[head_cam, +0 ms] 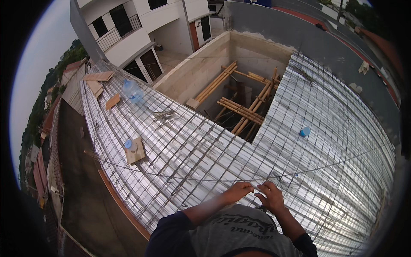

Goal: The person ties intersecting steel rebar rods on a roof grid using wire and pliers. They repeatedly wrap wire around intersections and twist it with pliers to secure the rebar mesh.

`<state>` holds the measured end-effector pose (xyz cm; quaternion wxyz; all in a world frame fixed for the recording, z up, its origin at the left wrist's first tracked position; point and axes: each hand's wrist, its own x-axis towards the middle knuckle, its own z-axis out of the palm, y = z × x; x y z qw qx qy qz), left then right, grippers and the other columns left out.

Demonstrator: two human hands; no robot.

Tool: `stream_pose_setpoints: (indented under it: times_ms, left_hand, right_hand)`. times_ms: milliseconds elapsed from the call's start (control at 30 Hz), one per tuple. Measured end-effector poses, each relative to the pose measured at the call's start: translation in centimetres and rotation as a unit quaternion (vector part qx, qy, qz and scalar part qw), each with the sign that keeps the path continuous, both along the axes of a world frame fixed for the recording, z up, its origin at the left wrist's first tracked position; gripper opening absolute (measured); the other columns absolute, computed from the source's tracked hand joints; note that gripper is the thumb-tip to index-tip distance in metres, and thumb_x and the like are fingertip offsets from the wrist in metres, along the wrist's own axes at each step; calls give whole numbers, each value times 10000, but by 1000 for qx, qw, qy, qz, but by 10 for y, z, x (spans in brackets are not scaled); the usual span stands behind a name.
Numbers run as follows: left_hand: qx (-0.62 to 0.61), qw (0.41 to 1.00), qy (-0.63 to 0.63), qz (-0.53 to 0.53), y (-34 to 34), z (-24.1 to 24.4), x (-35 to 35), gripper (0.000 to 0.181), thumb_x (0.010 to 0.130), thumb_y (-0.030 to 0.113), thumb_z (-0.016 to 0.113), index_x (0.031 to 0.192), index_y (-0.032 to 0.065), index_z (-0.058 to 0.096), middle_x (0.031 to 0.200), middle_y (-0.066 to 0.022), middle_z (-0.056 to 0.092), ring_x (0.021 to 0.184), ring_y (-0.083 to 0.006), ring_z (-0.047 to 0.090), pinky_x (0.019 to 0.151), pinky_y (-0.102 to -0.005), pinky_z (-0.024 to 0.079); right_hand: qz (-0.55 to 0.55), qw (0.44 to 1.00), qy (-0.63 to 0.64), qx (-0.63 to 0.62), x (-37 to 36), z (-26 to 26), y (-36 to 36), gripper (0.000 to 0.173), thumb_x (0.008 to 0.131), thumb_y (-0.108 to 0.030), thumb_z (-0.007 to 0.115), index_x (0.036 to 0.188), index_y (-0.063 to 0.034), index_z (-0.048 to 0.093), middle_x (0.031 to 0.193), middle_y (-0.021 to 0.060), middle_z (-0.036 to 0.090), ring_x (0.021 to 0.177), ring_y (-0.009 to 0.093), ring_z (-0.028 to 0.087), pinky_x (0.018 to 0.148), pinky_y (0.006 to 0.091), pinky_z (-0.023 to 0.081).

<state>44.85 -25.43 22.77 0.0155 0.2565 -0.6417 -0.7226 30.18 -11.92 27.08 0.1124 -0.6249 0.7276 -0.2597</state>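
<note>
My left hand and my right hand are raised in front of my torso, their fingertips almost meeting. Left thumb and fingers are pinched together, while the right thumb stands a little apart from its curled fingers. A small pale spot shows between the fingertips, too small to identify. Below both hands spreads a grid of steel reinforcing bars over ribbed metal decking. A thin dark line, a wire or cord, crosses the view just beyond my fingers.
Ahead is a deep opening with bamboo scaffolding and block walls. On the deck lie a water jug, wooden boards, a blue-lidded container on a plywood piece, tie wire and a blue cup-like object. The deck edge drops off at left.
</note>
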Motion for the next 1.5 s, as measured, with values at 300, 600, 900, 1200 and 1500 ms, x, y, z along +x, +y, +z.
stream_pose_setpoints:
  times_ms: [300, 600, 900, 1200, 1500]
  left_hand:
    - [-40, 999, -15, -32, 0, 3, 3, 294, 929, 261, 533, 996, -6, 638, 883, -76, 639, 850, -134, 557, 779, -297, 440]
    - [-62, 997, -15, -31, -1, 3, 5, 301, 924, 279, 541, 983, -1, 634, 826, -58, 610, 789, -136, 540, 735, -297, 441]
    - [-10, 992, -41, -116, -5, -1, 8, 352, 875, 346, 535, 923, 17, 652, 843, -82, 619, 807, -172, 543, 738, -321, 433]
    - [52, 989, -42, -129, -5, 23, 18, 361, 931, 337, 477, 1018, 28, 640, 764, -44, 577, 756, -138, 531, 701, -304, 442]
    - [-152, 983, -27, -100, 7, -33, 19, 295, 913, 282, 536, 991, 15, 635, 678, -101, 586, 653, -188, 568, 648, -335, 466]
  right_hand:
    - [8, 991, -137, 3, -5, -26, -2, 199, 814, -246, 702, 943, -101, 660, 798, 81, 601, 728, 245, 618, 603, 360, 485]
    - [-71, 956, -277, 63, 6, -34, 7, 191, 880, -198, 656, 933, -17, 622, 747, 52, 597, 596, 159, 578, 525, 306, 457]
    - [92, 990, -102, 37, -15, -21, 4, 162, 853, -204, 669, 868, -43, 660, 743, 76, 620, 639, 234, 605, 568, 312, 477]
    - [-109, 799, -564, 180, -42, -40, 19, 268, 838, -273, 661, 790, -10, 642, 616, 30, 572, 553, 104, 526, 522, 267, 404]
    - [-189, 803, -539, 168, -16, -46, 15, 252, 836, -221, 648, 773, 19, 601, 559, 17, 497, 488, 125, 482, 484, 279, 406]
